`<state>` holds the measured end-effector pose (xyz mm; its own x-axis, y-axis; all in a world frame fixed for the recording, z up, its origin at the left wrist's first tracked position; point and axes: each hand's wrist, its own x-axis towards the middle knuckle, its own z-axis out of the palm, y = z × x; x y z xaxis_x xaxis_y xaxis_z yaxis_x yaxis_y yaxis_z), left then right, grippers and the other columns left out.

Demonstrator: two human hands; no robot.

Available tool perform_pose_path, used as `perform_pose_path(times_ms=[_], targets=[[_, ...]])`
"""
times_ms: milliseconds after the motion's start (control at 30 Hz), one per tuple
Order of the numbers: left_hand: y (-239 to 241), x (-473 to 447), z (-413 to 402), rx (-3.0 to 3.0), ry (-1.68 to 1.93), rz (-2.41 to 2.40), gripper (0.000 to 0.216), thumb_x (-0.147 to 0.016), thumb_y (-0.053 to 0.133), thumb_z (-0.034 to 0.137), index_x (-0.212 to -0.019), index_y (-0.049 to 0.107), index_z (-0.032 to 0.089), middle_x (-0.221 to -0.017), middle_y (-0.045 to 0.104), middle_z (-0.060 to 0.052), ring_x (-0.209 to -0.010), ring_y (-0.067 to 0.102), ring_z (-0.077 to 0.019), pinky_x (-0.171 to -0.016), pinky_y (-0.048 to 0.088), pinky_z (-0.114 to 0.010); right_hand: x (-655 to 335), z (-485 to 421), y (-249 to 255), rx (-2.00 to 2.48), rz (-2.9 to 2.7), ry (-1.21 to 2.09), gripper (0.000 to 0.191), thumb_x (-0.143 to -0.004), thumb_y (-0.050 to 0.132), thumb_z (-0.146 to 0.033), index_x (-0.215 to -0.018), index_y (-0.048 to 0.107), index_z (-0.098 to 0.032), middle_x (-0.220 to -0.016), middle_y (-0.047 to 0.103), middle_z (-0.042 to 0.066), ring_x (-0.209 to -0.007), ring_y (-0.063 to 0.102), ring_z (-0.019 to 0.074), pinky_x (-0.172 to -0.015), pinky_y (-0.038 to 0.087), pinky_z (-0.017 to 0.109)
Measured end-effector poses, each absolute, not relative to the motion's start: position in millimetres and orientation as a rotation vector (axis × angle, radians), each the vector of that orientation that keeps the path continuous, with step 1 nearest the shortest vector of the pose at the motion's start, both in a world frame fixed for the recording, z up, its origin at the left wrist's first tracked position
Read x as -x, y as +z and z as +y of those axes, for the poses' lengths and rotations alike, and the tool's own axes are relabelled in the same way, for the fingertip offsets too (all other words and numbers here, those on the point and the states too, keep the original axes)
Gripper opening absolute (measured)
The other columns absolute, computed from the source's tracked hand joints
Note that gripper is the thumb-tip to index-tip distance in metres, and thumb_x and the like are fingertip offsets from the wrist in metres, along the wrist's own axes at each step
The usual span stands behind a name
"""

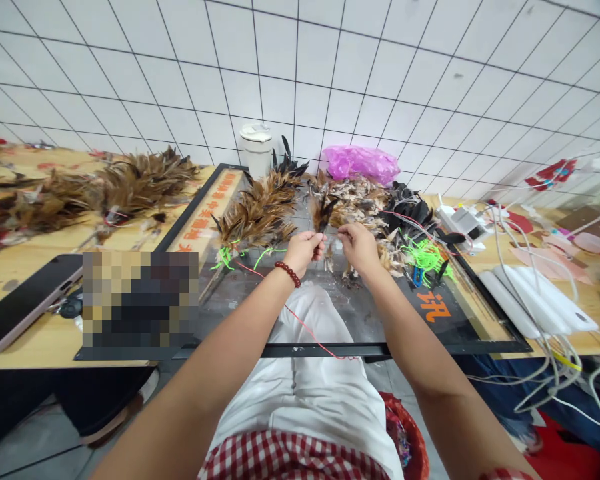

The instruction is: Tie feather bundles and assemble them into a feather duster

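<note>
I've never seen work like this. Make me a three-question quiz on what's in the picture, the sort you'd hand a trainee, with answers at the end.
1. Multiple choice: which hand grips the small bunch of feathers?
A) Left
B) Right
C) Neither

2. True or false: in the picture, the pink bag is to the right of the lidded cup.

3. Short answer: what piece of jewellery is being worn?

Key:
1. A, the left hand.
2. True.
3. A dark red bead bracelet.
</note>
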<state>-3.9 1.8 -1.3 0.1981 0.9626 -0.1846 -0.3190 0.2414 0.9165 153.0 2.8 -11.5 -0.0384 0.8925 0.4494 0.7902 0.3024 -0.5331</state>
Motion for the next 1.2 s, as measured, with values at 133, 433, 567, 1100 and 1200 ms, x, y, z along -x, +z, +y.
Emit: perform_pose_path(times_ms=[133,433,567,1100,1200], targets=[[-1,5,5,-0.757,1.200,0.958,0.013,-0.084,0.056,0.018,-0.073,0.059,0.011,-0.055,0.052,0.003,-0.043,0.045,-0.0040,-0.043,0.036,-0.016,-157,5,-11,1.633,-2.289,-0.051,0.030,-0.087,0.045,-0.013,-0.106,0.068,-0.021,-0.105,0.062,0.009,-0.094,0.054,0.0206,-0.083,0.039,0.031],[1,6,6,-0.735,1.250,0.986,0.012,-0.084,0.055,0.017,-0.074,0.059,0.011,-0.065,0.056,0.001,-0.044,0.046,-0.0028,-0.042,0.036,-0.016,-146,-1,-2,1.651,-2.296,-0.409,0.017,-0.091,0.045,-0.020,-0.096,0.061,-0.017,-0.104,0.061,0.012,-0.095,0.051,0.0240,-0.080,0.033,0.034],[-1,7,7,-0.758,1.237,0.990,0.012,-0.082,0.059,0.020,-0.074,0.060,0.011,-0.070,0.059,0.000,-0.043,0.046,-0.0026,-0.039,0.035,-0.016,-152,-6,2,1.532,-2.166,-0.401,0.017,-0.092,0.045,-0.020,-0.096,0.062,-0.017,-0.107,0.062,0.011,-0.098,0.052,0.0238,-0.083,0.034,0.035],[-1,6,9,-0.647,1.286,0.994,0.014,-0.085,0.054,0.018,-0.074,0.058,0.012,-0.069,0.058,0.001,-0.043,0.045,-0.0019,-0.041,0.035,-0.015,-150,-7,1,0.941,-2.463,0.223,0.021,-0.087,0.052,-0.014,-0.087,0.072,-0.021,-0.092,0.061,0.006,-0.087,0.056,0.0161,-0.079,0.043,0.029],[0,5,7,-0.679,1.246,0.996,0.015,-0.085,0.053,0.017,-0.073,0.059,0.011,-0.068,0.058,0.000,-0.043,0.046,-0.0024,-0.041,0.036,-0.015,-152,-4,-1,1.054,-2.273,0.000,0.027,-0.089,0.046,-0.014,-0.098,0.070,-0.023,-0.091,0.065,0.006,-0.087,0.055,0.0185,-0.082,0.041,0.033]])
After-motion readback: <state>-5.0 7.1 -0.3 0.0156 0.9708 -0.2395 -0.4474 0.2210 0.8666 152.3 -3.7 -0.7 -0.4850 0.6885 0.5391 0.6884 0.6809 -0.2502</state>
